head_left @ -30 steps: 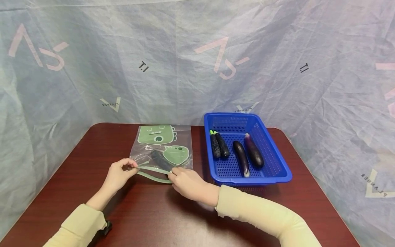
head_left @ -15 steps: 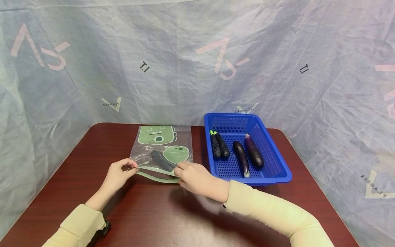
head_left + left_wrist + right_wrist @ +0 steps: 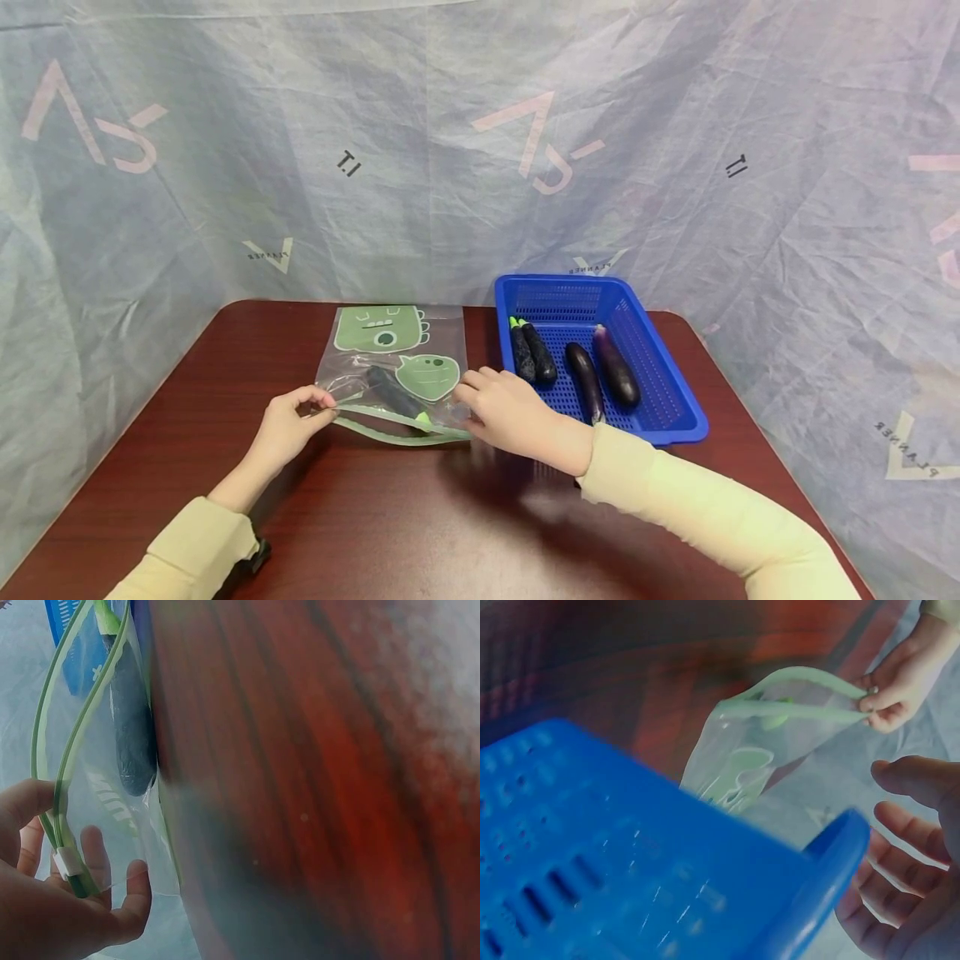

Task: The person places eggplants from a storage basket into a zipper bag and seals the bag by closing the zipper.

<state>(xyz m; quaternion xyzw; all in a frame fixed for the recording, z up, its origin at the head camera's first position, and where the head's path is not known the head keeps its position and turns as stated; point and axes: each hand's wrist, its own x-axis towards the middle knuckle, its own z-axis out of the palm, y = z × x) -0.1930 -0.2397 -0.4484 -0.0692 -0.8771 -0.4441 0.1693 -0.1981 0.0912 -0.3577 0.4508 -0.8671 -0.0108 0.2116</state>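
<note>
From my seat far from the table, I have a creased grey-blue cloth sheet (image 3: 420, 208) behind everything and a dark red-brown wooden table (image 3: 375, 533) below. To the right on it sits the blue perforated plastic basket (image 3: 675, 433), holding two glossy purple eggplants (image 3: 618, 371) and two slimmer near-black vegetables with bright green tips (image 3: 540, 358). Left of the basket lies the clear plastic bag with green cartoon prints (image 3: 378, 329), its green-edged mouth parted toward me.

What has just changed is the right hand (image 3: 517, 412): half a second ago it was at the bag's mouth, and now it has shifted right, in front of the basket's near left corner. The right wrist view shows its fingers loosely spread, holding nothing; whether they touch the basket I cannot tell. The left hand (image 3: 288, 425) stays put, pinching the bag's left corner beside a small white slider (image 3: 66, 861).

With the right hand out of the way, I can see the long dark vegetable (image 3: 393, 390) inside the bag, its green stem end (image 3: 423, 419) just within the mouth. I judge it to be let go, with only the left hand steadying the bag.
</note>
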